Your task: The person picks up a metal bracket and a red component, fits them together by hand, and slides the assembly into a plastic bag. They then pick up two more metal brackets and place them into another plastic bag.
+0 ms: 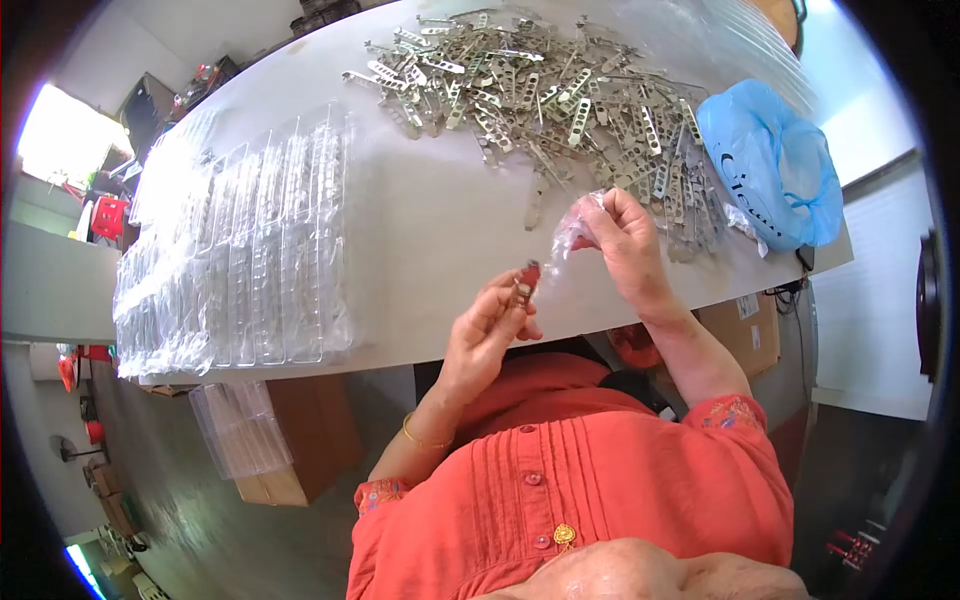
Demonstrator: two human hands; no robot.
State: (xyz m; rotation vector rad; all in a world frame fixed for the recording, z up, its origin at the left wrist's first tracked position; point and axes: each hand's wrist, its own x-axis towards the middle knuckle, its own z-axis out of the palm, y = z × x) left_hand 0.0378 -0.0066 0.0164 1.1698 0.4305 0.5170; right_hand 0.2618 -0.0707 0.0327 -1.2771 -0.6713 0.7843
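Observation:
Near the front edge of the table, my left hand (485, 335) is closed around a small perforated metal piece (525, 285), whose dark top end sticks up past the fingers. My right hand (628, 245) pinches a crumpled clear plastic bag (575, 228), held up and to the right of the metal piece. A small gap separates bag and piece. Behind both hands lies a large loose pile of flat metal pieces with round holes (580, 120). One such piece (533, 205) lies at the pile's near edge.
Clear plastic trays (270, 240) of bagged pieces cover the table's left side. A blue plastic bag (770, 165) sits at the right, with clear plastic sheeting (720, 45) behind. Below the table's front edge stand a cardboard box (300, 440) at left and another box (745, 335) at right.

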